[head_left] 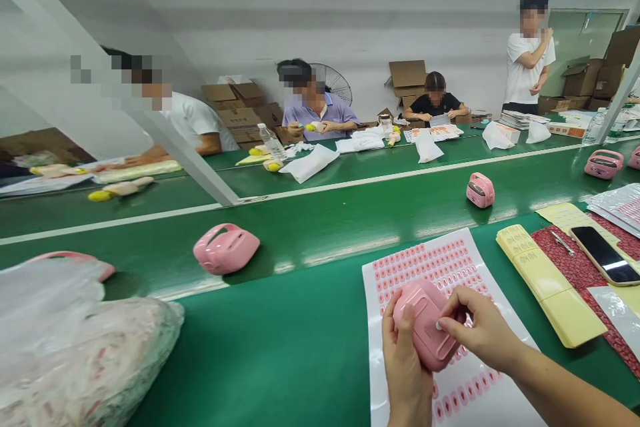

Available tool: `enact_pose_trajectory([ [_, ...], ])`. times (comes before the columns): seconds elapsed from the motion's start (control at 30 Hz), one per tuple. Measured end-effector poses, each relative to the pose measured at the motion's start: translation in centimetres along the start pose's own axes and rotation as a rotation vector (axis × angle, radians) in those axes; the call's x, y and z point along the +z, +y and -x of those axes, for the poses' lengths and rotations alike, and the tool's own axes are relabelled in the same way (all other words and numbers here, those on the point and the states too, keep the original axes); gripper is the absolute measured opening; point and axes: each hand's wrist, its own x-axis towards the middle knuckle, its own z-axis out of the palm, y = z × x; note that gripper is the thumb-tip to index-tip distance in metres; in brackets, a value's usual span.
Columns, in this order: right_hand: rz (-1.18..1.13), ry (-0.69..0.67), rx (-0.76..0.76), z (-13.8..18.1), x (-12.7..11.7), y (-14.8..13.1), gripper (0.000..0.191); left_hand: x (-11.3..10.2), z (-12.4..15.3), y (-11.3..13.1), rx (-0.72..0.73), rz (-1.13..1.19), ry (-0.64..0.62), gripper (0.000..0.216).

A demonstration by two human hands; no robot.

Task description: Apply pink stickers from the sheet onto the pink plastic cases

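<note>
My left hand [407, 353] is closed round a pink plastic case [425, 327] with rounded corners, its flat, ridged side facing me. My right hand [475, 327] is pinched, thumb and forefinger at that flat side. A small pale spot shows at the thumb tip; whether it is a nail or a tiny piece held there, I cannot tell. Under both hands lies a white sheet of stickers [377, 340], with rows of small pink ovals with red centres. Part of the sheet is hidden by my hands and the case.
Pink handled cases stand on the green belt, one at left [227, 250], one farther right [481, 190]. A plastic bag [100, 360] fills the lower left. Yellow label strips [550, 287], tweezers [564, 242] and a phone [607, 253] lie at right. Several people work across the belt.
</note>
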Motion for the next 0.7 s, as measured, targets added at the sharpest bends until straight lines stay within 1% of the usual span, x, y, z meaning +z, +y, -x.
enact_pose_trajectory([
  [0.2, 0.103, 0.019, -0.077, 0.0, 0.2, 0.5, 0.009, 0.3, 0.3, 0.2, -0.003, 0.008, 0.031, 0.065],
  [0.27, 0.207, 0.061, -0.171, 0.0, 0.4, 1.1, 0.01, 0.3, 0.2, 0.1, 0.006, 0.008, 0.039, 0.064],
  [0.37, 0.412, 0.155, -0.386, 0.1, 0.8, 1.7, 0.013, 0.2, 0.0, -0.3, 0.027, 0.017, 0.039, 0.06],
  [0.43, 0.465, 0.192, -0.486, 0.3, 1.0, 1.7, 0.015, 0.1, -0.3, -0.7, 0.033, 0.029, 0.026, 0.057],
  [0.47, 0.448, 0.201, -0.508, 0.4, 1.0, 1.6, 0.015, 0.1, -0.5, -0.8, 0.026, 0.038, 0.013, 0.054],
  [0.53, 0.354, 0.219, -0.498, 0.6, 0.4, 1.2, 0.013, 0.0, -0.7, -1.0, -0.008, 0.058, 0.012, 0.044],
  [0.6, 0.251, 0.267, -0.437, 0.5, -1.2, 1.1, 0.01, -0.1, -1.1, -1.1, -0.081, 0.089, 0.027, 0.031],
  [0.67, 0.196, 0.367, -0.332, -0.1, -4.1, 1.7, 0.01, -0.6, -1.7, -1.0, -0.18, 0.139, 0.024, 0.027],
  [0.7, 0.188, 0.437, -0.263, -0.5, -5.9, 2.3, 0.011, -1.0, -2.2, -1.0, -0.232, 0.173, -0.006, 0.029],
])
